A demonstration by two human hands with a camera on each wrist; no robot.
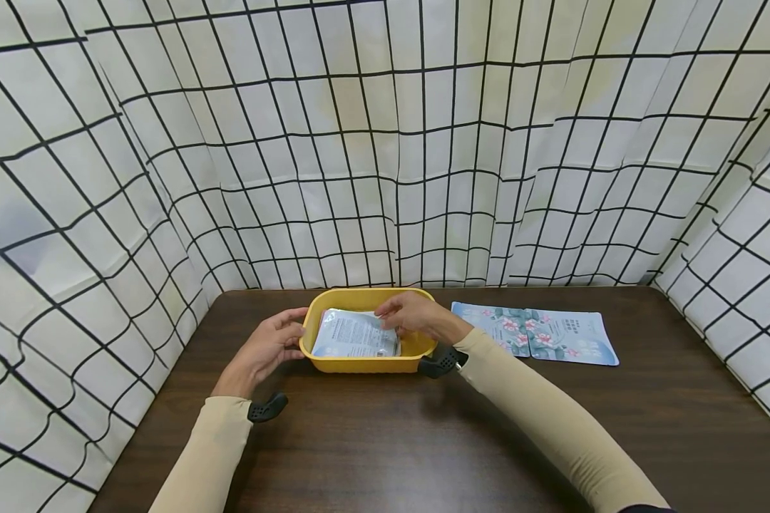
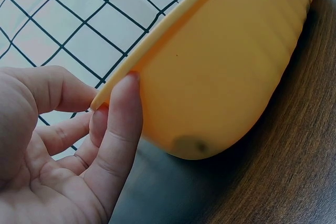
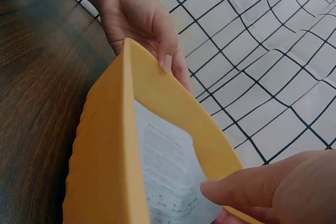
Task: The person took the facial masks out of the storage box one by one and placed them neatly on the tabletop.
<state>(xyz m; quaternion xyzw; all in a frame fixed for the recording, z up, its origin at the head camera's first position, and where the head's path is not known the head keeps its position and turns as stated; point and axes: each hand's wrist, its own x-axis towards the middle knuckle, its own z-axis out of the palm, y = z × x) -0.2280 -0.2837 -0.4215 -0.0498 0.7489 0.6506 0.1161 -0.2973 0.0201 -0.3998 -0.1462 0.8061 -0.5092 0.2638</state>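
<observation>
A yellow plastic basket [image 1: 366,365] stands near the back of the dark table. My left hand [image 1: 268,347] pinches its left rim; the left wrist view shows fingers [image 2: 123,124] at the rim and outer wall. Inside the basket lies a flat, pale sachet [image 1: 353,335] with small print, its printed side up. More sachet edges seem to show beneath it. My right hand [image 1: 417,315] reaches over the basket's right part and pinches the sachet's right edge. In the right wrist view the thumb [image 3: 226,190] lies on the sachet [image 3: 168,166], while the other fingers are mostly hidden.
Right of the basket, two light-blue sachets with pink flowers lie side by side: one [image 1: 497,328] partly behind the right forearm, the other [image 1: 571,338] farther right. A white curtain with black grid lines [image 1: 391,157] encloses the table's [image 1: 359,442] back and sides.
</observation>
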